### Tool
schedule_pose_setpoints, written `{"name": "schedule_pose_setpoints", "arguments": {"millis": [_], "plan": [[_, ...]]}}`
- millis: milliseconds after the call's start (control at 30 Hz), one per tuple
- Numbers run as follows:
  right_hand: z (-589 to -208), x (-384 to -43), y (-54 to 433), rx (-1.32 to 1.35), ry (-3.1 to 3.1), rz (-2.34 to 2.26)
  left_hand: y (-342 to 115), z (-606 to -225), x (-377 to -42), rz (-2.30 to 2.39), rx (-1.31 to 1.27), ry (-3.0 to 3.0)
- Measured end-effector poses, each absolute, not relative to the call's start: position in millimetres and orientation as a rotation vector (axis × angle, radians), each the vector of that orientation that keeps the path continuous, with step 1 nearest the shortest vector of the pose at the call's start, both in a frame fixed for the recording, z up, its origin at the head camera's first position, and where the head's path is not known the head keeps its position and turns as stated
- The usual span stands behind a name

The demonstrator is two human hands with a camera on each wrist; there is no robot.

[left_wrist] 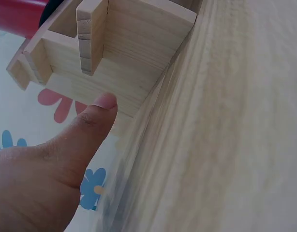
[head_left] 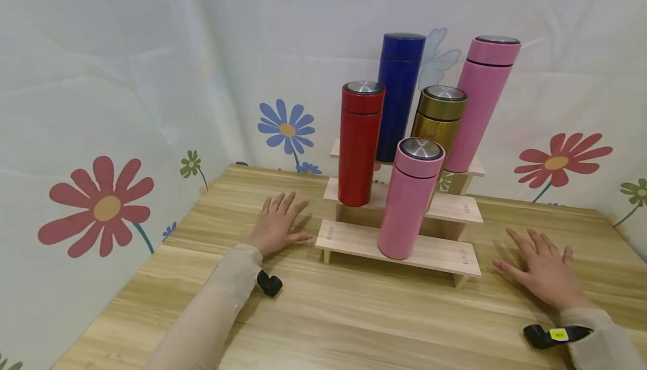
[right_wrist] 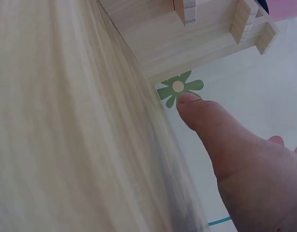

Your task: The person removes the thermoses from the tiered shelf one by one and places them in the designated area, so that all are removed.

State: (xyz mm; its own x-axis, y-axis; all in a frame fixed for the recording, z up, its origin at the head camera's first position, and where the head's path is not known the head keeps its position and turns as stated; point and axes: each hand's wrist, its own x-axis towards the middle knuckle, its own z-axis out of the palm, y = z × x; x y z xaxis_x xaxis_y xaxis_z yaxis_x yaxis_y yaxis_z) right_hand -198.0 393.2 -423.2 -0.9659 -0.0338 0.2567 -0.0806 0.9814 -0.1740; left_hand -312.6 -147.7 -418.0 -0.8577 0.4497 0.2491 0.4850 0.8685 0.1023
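My left hand (head_left: pixel 276 225) rests on the table with fingers spread, just left of a stepped wooden stand (head_left: pixel 349 240). On the other side of the stand, my right hand (head_left: pixel 543 269) lies with fingers spread too, holding nothing. On the lowest step stands a short pink thermos (head_left: pixel 410 201). The middle step bears a red thermos (head_left: pixel 361 151) at left and a gold thermos (head_left: pixel 438 120), partly hidden behind the pink one. A blue thermos (head_left: pixel 401 95) and a tall pink thermos (head_left: pixel 482 100) stand on the top step. Only the thumbs show in both wrist views, apart from the stand.
The wood-grain table (head_left: pixel 354 319) reaches back to a white curtain (head_left: pixel 126 78) printed with flowers. Black wrist cameras, one at the left wrist (head_left: pixel 269 284) and one at the right (head_left: pixel 538 336), sit at the sleeve cuffs.
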Motion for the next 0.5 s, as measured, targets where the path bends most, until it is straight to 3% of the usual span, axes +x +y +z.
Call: {"name": "schedule_pose_setpoints", "arguments": {"millis": [500], "plan": [[-414.9, -196.2, 391.0, 0.072, -2.865, 0.381, -144.9, -413.6, -314.5, -0.399, -0.728, -2.808]]}}
